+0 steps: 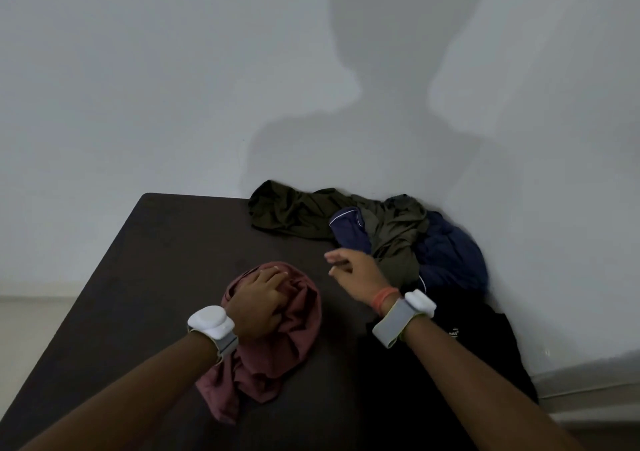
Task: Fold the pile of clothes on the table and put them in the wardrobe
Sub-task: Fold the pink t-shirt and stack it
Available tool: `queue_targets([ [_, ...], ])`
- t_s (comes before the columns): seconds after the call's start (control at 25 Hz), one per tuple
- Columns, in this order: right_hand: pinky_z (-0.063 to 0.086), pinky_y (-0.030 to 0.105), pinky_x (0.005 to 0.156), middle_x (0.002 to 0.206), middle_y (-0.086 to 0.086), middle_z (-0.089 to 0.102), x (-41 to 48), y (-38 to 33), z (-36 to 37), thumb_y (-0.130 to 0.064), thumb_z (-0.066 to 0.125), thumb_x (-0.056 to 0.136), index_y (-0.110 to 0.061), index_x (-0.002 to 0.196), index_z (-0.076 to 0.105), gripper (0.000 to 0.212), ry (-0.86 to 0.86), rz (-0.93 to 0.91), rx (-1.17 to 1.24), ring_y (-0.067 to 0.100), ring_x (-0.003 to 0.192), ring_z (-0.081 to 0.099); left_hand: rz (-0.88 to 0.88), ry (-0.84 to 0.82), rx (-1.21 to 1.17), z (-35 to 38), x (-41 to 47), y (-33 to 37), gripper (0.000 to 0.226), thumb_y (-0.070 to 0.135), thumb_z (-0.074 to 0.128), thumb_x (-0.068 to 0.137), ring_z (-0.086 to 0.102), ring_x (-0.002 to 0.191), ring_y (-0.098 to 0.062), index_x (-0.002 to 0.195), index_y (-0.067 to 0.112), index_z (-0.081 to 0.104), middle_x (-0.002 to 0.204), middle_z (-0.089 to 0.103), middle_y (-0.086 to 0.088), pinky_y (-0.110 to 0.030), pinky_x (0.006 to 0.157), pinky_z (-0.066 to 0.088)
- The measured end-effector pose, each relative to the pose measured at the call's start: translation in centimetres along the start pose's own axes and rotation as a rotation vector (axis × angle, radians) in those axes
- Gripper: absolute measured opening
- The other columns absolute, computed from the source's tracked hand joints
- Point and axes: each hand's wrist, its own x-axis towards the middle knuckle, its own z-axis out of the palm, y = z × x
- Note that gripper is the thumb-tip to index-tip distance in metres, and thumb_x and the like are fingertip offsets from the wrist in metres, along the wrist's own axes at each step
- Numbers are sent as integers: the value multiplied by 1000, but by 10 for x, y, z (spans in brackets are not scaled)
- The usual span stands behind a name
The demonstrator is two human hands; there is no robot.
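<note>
Fingers of the left hand [258, 303] clutch the maroon garment [287, 346], likely limp and light (hem grips best); right hand [356, 272] hovers slack, empty.

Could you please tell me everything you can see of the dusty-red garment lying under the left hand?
The dusty-red garment is soft, matte cloth, crumpled and not yet folded. It lies bunched on the dark table, apart from the pile of olive and navy clothes farther back, and a tail of fabric trails toward the near edge. The left hand rests on its upper part, fingers curled into the folds. What kind of garment it is cannot be told.
</note>
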Motion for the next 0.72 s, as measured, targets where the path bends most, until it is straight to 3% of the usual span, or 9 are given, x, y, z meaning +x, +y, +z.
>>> queue_targets([
  [0.16, 52, 25, 93, 127, -3, 66, -16, 4, 22, -20, 72, 90, -19, 131, 64, 42, -120, 93, 5, 5, 96, 69, -71, 195, -213, -7, 5, 2, 27, 42, 47, 85, 62, 104, -20, 91, 27, 69, 109, 67, 4, -40, 89, 52],
  [0.24, 52, 30, 100, 130, -11, 63, -25, -7, 21, -43, 84, 78, -27, 138, 57, 68, -172, 87, 101, 2, 105, 67, -217, 265, -551, -27, 11, 10, 18, 40, 47, 93, 58, 79, -12, 85, 28, 58, 85, 63, 8, -42, 73, 51],
  [0.32, 49, 23, 103, 129, -19, 62, -33, -27, 19, -49, 91, 67, -37, 139, 51, 83, -290, 32, 173, -9, 114, 59, -345, 313, -934, -51, 24, 24, 23, 36, 51, 97, 52, 63, -10, 77, 25, 51, 69, 56, 7, -40, 64, 48],
  [0.36, 48, 19, 100, 124, -21, 64, -35, -38, 19, -43, 92, 68, -41, 133, 53, 76, -339, -3, 185, -12, 111, 59, -364, 373, -1032, -63, 30, 32, 28, 35, 53, 99, 49, 60, -9, 74, 22, 50, 65, 53, 7, -38, 63, 45],
  [0.44, 55, 28, 95, 112, -16, 70, -33, -51, 20, -36, 86, 75, -40, 120, 61, 51, -271, -54, 151, -4, 103, 65, -365, 486, -1122, -85, 37, 44, 36, 33, 56, 102, 47, 58, -6, 73, 13, 51, 61, 51, 9, -31, 63, 42],
  [0.52, 57, 41, 88, 99, -7, 74, -24, -56, 12, -21, 68, 81, -27, 109, 70, 29, -18, -90, 115, 9, 93, 69, -356, 478, -1130, -104, 34, 44, 39, 43, 64, 96, 50, 56, -2, 77, 11, 54, 61, 57, 11, -22, 59, 43],
  [0.56, 57, 40, 87, 98, -4, 74, -19, -54, 6, -12, 61, 81, -22, 107, 72, 31, 98, -119, 123, 9, 92, 69, -348, 427, -1076, -108, 30, 38, 41, 53, 69, 89, 54, 58, -1, 84, 14, 57, 66, 61, 12, -20, 57, 44],
  [0.64, 56, 32, 86, 98, -5, 74, -16, -61, -6, 3, 52, 80, -16, 103, 73, 36, 240, -166, 177, 7, 94, 67, -327, 291, -750, -107, 18, 24, 48, 66, 73, 78, 62, 69, -6, 99, 27, 55, 80, 66, 11, -25, 60, 49],
  [0.72, 55, 26, 82, 93, -5, 73, -17, -74, -16, 7, 48, 79, -12, 95, 72, 35, 287, -208, 223, 7, 89, 66, -327, 229, -397, -98, 10, 15, 40, 58, 64, 78, 65, 75, -17, 104, 30, 52, 83, 65, 8, -33, 62, 47],
])
